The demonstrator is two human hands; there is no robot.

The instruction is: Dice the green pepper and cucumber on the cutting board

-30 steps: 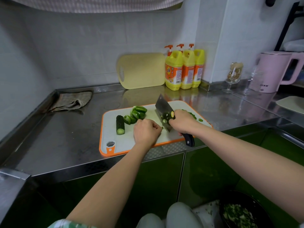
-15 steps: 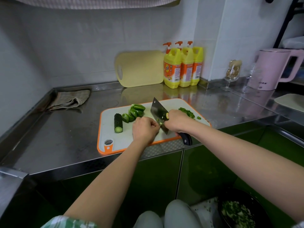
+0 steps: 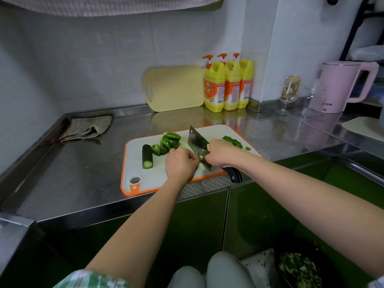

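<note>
A white cutting board with an orange rim (image 3: 145,183) lies on the steel counter. On it stand a dark cucumber piece (image 3: 147,156) and green pepper slices (image 3: 168,142). A pile of diced green bits (image 3: 233,141) sits at the board's far right. My right hand (image 3: 221,153) grips a cleaver (image 3: 197,142) by its black handle, blade down on the board. My left hand (image 3: 181,163), fingers curled, holds down a small green piece (image 3: 201,156) right against the blade; most of that piece is hidden.
A yellow cutting board (image 3: 174,88) leans on the wall beside three yellow detergent bottles (image 3: 227,84). A folded cloth (image 3: 87,127) lies far left. Glasses (image 3: 289,94) and a pink kettle (image 3: 340,86) stand at right. A dark bowl of chopped greens (image 3: 301,265) sits below, near my knees.
The cleaver has come down from a raised tilt to the board beside my left hand's fingers. Both hands stay at the board's middle.
</note>
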